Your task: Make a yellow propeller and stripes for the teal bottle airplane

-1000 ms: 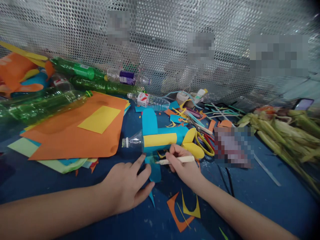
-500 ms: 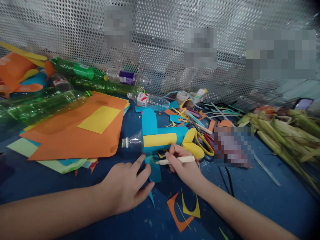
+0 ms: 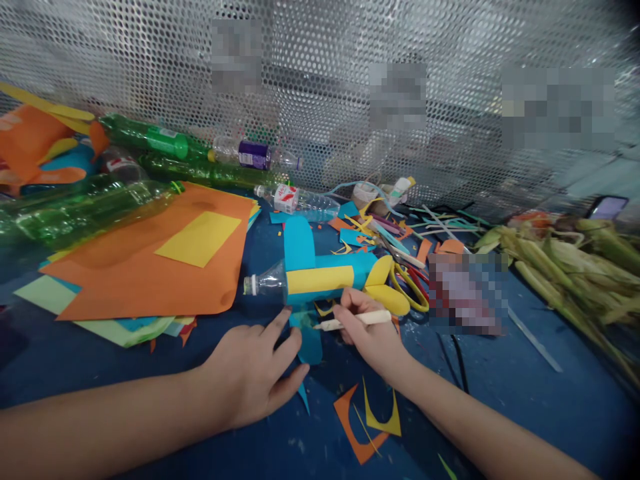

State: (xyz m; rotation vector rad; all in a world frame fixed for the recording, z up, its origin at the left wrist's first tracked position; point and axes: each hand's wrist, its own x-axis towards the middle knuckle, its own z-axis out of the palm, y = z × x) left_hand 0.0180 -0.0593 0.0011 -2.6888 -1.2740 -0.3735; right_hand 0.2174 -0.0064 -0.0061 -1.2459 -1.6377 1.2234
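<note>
A clear plastic bottle [image 3: 270,280] lies on its side, wrapped in blue paper with a yellow strip [image 3: 320,279] along it. One blue paper wing [image 3: 299,241] points away from me and another blue wing [image 3: 311,347] towards me; the near one has a shiny patch. Yellow paper fins [image 3: 385,299] sit at the tail end. My left hand [image 3: 260,373] rests with fingers apart on the near wing's left edge. Pinched in my right hand [image 3: 365,327] is a white pen-shaped stick [image 3: 375,317], its narrow tip at that wing.
Left lies a stack of orange paper [image 3: 135,287] with a yellow piece [image 3: 200,239] on top. Green bottles [image 3: 90,207] lie behind it. Scissors [image 3: 410,287] and paper scraps are right of the tail. Corn husks [image 3: 570,267] lie far right, before a perforated metal screen [image 3: 320,73].
My right hand and the white stick have shifted very slightly to the right along the near wing. My left hand has stayed in place.
</note>
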